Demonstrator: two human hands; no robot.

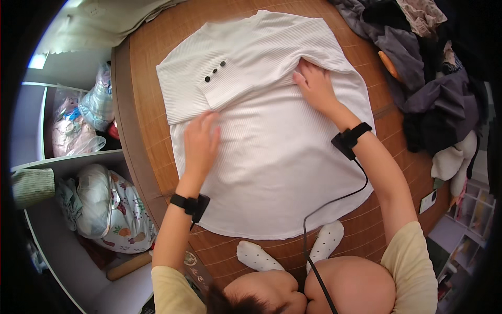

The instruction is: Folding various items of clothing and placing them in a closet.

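Note:
A white ribbed long-sleeved top [277,172] lies spread in front of me, its rounded hem toward my feet. Its sleeves are folded inward across the upper part, and a cuff with three dark buttons [215,71] rests on top. My left hand [201,138] is open, fingers stretched over the fabric just below the cuff's lower edge. Farther right, my right hand [316,89] has its thumb and bent fingers closed on the folded sleeve edge near the right shoulder. Its fingertips are partly hidden in the fold.
Dark clothes [439,99] are heaped on the brown mat [151,141] at the right. Open shelves at the left hold bagged items and a fruit-print bag [125,214]. A black cable [334,201] from my right wrist strap crosses the top. My socked feet [327,240] touch near the hem.

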